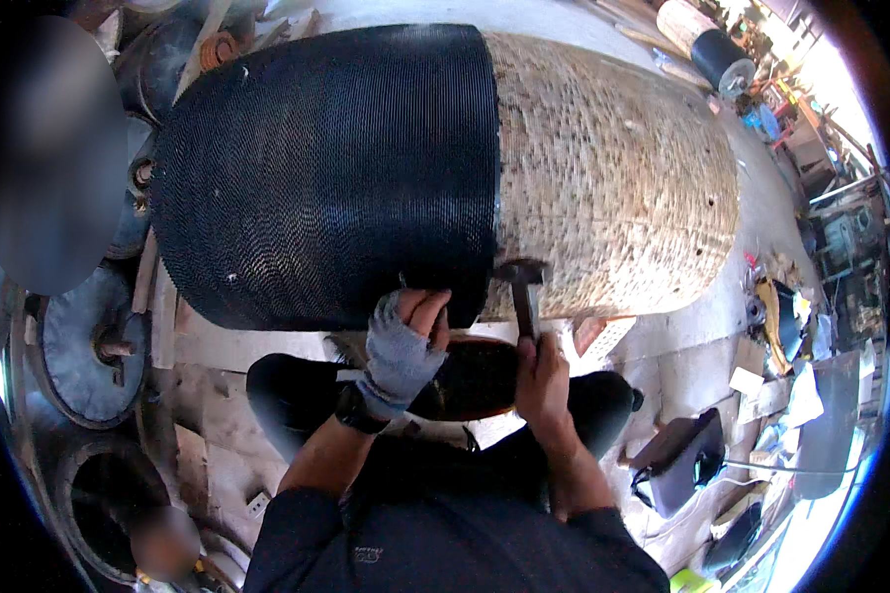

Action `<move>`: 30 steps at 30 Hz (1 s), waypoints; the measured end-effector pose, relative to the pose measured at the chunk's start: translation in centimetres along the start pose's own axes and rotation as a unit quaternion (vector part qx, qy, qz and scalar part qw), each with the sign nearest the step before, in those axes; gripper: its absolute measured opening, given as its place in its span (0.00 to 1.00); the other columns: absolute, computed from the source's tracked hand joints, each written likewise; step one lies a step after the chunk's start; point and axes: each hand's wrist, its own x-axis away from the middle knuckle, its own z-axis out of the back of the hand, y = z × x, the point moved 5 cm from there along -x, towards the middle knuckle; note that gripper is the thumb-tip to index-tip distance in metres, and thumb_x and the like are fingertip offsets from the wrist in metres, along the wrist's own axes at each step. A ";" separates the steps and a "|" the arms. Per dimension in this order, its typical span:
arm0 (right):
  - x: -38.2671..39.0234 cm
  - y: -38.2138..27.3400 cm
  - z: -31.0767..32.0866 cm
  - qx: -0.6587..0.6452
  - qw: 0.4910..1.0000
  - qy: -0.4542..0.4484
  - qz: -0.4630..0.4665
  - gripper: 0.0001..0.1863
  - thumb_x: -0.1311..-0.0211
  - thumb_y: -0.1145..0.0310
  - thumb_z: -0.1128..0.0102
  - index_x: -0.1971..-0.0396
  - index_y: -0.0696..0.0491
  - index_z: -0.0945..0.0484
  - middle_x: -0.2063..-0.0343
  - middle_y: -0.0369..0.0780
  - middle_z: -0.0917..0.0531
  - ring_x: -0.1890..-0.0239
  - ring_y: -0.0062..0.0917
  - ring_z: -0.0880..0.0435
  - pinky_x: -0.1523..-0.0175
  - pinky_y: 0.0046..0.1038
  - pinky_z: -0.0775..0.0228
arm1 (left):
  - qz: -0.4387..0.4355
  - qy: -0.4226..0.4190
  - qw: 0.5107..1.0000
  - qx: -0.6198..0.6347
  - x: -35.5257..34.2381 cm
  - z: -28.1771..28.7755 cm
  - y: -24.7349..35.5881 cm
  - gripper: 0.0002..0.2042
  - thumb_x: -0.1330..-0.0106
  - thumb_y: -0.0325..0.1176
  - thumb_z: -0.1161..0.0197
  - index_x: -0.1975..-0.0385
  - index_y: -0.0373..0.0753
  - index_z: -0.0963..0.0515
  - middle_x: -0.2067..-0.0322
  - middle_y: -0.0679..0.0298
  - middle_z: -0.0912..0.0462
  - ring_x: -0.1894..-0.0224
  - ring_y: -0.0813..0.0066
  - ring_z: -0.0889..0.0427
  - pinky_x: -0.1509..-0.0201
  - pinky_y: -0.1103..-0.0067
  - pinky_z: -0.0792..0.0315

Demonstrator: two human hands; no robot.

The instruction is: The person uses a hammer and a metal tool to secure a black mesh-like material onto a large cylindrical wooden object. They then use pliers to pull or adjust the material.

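My right hand (544,381) is closed around the hammer (524,287), its head against the big drum (445,168) at the black wrap's edge; my gloved left hand (405,346) pinches that edge just beside it. Risk: a glancing blow could strike those fingers or tear the wrap

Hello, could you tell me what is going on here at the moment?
A person is seated in front of a large drum lying on its side, partly covered with black ribbed sheeting, the rest bare and tan. Their gloved left hand presses against the lower edge of the black covering. Their bare right hand grips a hammer, its head right at the seam where black meets tan. Round wheel-like parts lie on the floor to the person's left.
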 end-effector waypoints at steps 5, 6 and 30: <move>1.9 -1.3 2.3 -0.193 0.970 0.127 0.073 0.14 0.25 0.64 0.54 0.64 0.60 0.32 0.80 0.43 0.25 0.82 0.26 0.30 0.75 0.29 0.37 | 0.032 -0.008 0.999 0.011 0.7 0.5 -1.5 0.21 0.46 0.22 0.34 0.50 0.41 0.22 0.59 0.55 0.21 0.58 0.54 0.22 0.56 0.65 0.27; 1.6 -0.4 2.0 -0.270 0.947 0.154 0.078 0.17 0.26 0.60 0.55 0.63 0.62 0.31 0.79 0.38 0.24 0.79 0.21 0.29 0.74 0.23 0.38 | 0.026 -0.002 1.000 0.012 0.7 0.6 -1.6 0.21 0.46 0.22 0.34 0.50 0.41 0.22 0.60 0.55 0.22 0.58 0.54 0.22 0.56 0.64 0.27; 0.3 3.2 -3.6 -0.027 0.996 0.075 -0.046 0.15 0.29 0.63 0.52 0.59 0.61 0.28 0.75 0.45 0.21 0.72 0.32 0.20 0.66 0.37 0.29 | -0.118 0.124 0.978 -0.119 -12.5 2.0 -5.8 0.17 0.43 0.23 0.34 0.53 0.41 0.22 0.59 0.60 0.22 0.57 0.59 0.20 0.54 0.67 0.24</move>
